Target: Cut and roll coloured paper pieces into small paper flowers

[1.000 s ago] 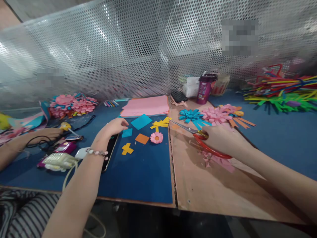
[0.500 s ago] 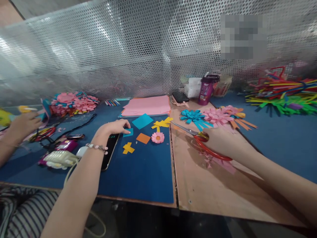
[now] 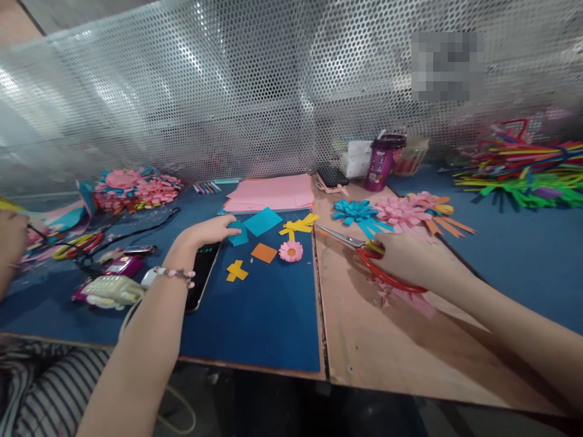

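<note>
The left hand (image 3: pixel 210 232) is pinching small blue paper (image 3: pixel 239 237) left of the pink flower (image 3: pixel 290 251) (fingers nearly closed). Right of that flower, the right hand (image 3: pixel 410 258) is clasping scissors (image 3: pixel 348 239).

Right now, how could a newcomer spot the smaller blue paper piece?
Find the pink-topped paper stack before the perforated metal screen. Nearer you, by the stack's left corner, is the small blue paper piece, touched by the left hand. It matches the blue square to its right in colour, but is clearly smaller.

Craft workshop: paper flowers (image 3: pixel 399 212), scissors (image 3: pixel 350 240)
</note>
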The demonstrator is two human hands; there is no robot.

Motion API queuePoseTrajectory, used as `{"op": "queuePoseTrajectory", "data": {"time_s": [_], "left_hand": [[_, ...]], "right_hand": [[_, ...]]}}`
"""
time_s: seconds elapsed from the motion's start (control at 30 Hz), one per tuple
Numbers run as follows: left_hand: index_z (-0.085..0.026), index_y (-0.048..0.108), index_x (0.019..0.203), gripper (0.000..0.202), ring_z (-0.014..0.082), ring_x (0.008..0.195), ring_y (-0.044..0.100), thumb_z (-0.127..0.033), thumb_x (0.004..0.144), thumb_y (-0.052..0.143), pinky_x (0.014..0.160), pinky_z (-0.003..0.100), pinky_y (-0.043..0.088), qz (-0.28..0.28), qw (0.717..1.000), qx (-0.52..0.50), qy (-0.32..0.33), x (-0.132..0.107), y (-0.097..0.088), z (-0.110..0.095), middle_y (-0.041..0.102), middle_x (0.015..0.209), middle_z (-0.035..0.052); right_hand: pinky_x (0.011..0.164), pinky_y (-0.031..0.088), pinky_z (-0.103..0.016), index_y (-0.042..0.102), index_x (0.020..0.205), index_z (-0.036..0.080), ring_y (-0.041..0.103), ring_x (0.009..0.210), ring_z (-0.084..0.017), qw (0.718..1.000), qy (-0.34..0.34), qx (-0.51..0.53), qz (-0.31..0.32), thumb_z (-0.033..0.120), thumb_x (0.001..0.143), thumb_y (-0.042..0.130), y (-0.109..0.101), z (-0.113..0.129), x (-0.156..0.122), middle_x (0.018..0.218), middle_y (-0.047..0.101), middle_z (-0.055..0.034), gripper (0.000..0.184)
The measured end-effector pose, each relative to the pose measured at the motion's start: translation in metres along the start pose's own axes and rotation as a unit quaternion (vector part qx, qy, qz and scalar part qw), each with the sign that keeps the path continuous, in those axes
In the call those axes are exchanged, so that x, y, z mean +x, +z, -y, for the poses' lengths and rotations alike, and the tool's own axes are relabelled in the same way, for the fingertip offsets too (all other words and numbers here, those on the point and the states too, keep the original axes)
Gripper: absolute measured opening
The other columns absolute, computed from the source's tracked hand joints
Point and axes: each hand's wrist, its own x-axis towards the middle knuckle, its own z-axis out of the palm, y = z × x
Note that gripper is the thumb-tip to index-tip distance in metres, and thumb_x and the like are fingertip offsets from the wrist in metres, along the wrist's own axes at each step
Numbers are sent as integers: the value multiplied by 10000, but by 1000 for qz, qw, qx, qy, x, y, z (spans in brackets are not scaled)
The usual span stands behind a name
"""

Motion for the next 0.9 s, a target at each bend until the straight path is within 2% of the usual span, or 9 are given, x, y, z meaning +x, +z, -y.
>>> {"op": "queuePoseTrajectory", "data": {"time_s": [0.07, 0.2, 0.33, 0.47, 0.53, 0.57, 0.63, 0.73, 0.9], "left_hand": [[-180, 510, 944, 356, 199, 760, 595, -497, 788, 462, 609, 284, 424, 3, 998, -61, -18, -4, 1, -10, 621, 952, 76], [-196, 471, 967, 282, 177, 734, 634, -441, 827, 467, 555, 251, 427, 33, 984, -171, 31, -10, 6, -35, 599, 855, 40], [-184, 446, 979, 225, 137, 628, 614, -378, 867, 464, 522, 250, 430, -34, 959, -256, 114, -10, 20, -66, 589, 816, 34], [-190, 387, 990, 200, 133, 587, 618, -356, 895, 448, 499, 247, 426, -50, 922, -348, 163, -15, 45, -104, 586, 753, 15], [-201, 355, 990, 181, 123, 542, 601, -341, 908, 434, 518, 253, 442, -47, 909, -374, 177, -22, 58, -123, 568, 672, -19], [-205, 338, 992, 176, 122, 527, 594, -339, 915, 421, 500, 247, 433, -46, 903, -387, 181, -27, 64, -132, 560, 656, -28], [-210, 315, 982, 161, 110, 514, 582, -338, 926, 392, 476, 234, 414, -28, 898, -398, 188, -34, 76, -146, 567, 687, -22], [-214, 310, 940, 128, 98, 493, 548, -332, 938, 357, 484, 244, 421, 5, 892, -401, 208, -41, 92, -158, 539, 691, -30], [-210, 348, 978, 77, 145, 618, 576, -274, 944, 321, 595, 296, 466, -14, 927, -286, 243, -46, 105, -162, 522, 684, -14]], "right_hand": [[489, 199, -253, 602, 722, 166, 419, 483, -119, 1000, 2, -4, 8, 476, 826, 384, 0, 1, 0, 654, 604, -70, 393], [492, 222, -248, 613, 808, 172, 465, 531, -131, 1000, -20, -1, -7, 516, 837, 375, 9, -10, 5, 718, 629, -62, 419], [544, 285, -248, 645, 857, 177, 546, 650, -151, 995, -96, 25, -18, 501, 842, 407, 16, -26, 12, 840, 654, -71, 402], [668, 384, -277, 664, 841, 164, 576, 817, -196, 983, -99, 66, -142, 515, 873, 385, 7, -23, 10, 907, 647, -101, 451], [686, 412, -273, 652, 880, 148, 576, 804, -181, 967, -82, 117, -212, 482, 880, 410, 0, -10, 2, 884, 642, -103, 413], [656, 419, -252, 639, 959, 157, 569, 723, -147, 960, -90, 160, -210, 452, 884, 426, -3, -1, -3, 837, 640, -77, 372], [548, 412, -209, 580, 1115, 179, 531, 586, -101, 951, -93, 243, -164, 418, 883, 456, -5, 17, -14, 734, 616, -29, 356], [514, 434, -180, 445, 1272, 193, 528, 573, -73, 913, -168, 342, -143, 366, 849, 539, 6, 37, -26, 802, 602, -11, 467], [659, 497, -196, 524, 1130, 204, 588, 739, -87, 881, -280, 323, -202, 172, 870, 474, 30, 46, -28, 896, 620, -25, 267]]}}
